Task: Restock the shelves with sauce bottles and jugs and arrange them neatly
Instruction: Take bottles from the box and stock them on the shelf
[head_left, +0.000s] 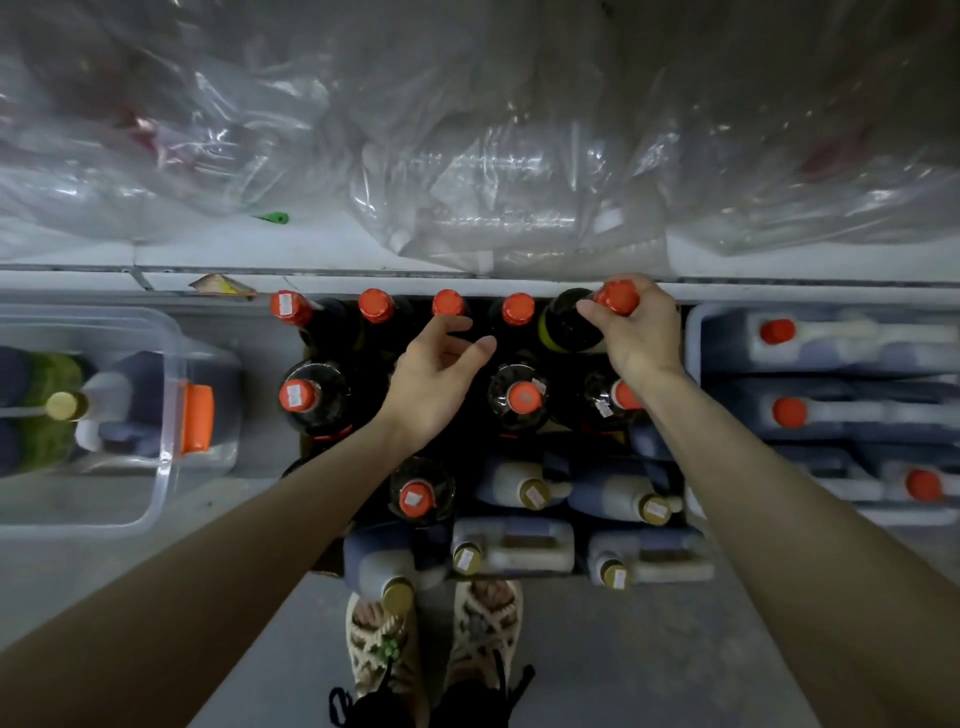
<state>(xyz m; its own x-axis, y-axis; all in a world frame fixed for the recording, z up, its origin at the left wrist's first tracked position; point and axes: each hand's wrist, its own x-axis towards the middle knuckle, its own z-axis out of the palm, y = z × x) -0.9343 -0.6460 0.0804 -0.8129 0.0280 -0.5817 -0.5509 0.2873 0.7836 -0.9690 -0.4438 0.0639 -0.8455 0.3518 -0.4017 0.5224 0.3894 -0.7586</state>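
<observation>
Looking straight down, I see several dark sauce bottles with red caps standing in rows below the shelf edge (467, 283). My right hand (636, 327) grips the red cap of the rightmost back-row bottle (566, 322), which tilts slightly. My left hand (436, 374) hovers with loosely curled fingers over the middle bottles, holding nothing, near a red cap (448, 303). Nearer to me stand white jugs with gold caps (535, 492).
Crumpled clear plastic wrap (493, 156) covers the shelf above. A clear plastic bin (171, 415) with bottles sits at left. A crate of white jugs with red caps (789, 413) is at right. My sandalled feet (436, 639) stand on the grey floor.
</observation>
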